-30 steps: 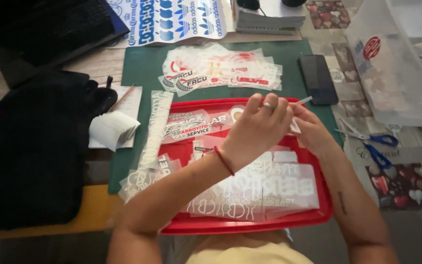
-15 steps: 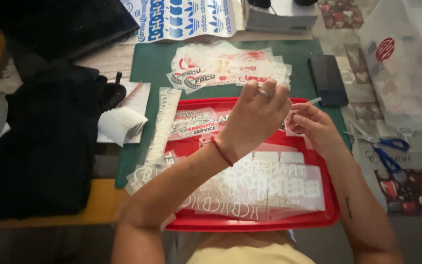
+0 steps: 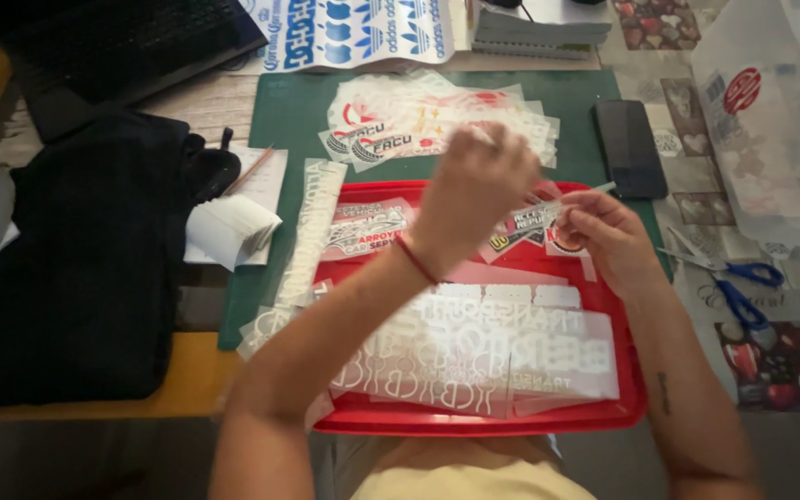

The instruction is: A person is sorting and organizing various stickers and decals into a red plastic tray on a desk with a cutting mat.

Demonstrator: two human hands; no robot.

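Lower centre of frame: red tray [image 3: 391, 421] holds overlapping white-lettered transfer sheets [image 3: 483, 356] nearly rim to rim, leaving little open room. Above mid-tray, left hand [image 3: 469, 199] is raised with its back to the camera, fingers curled; blur hides any grip. Right of centre, right hand [image 3: 608, 236] is half closed, pinching a small sticker [image 3: 562, 243] and a thin pale tool [image 3: 585, 194]. Beyond, a green mat [image 3: 275, 120] carries more stickers [image 3: 428, 120] and a dark phone [image 3: 630, 148]. Blue scissors [image 3: 743, 278] lie at right edge
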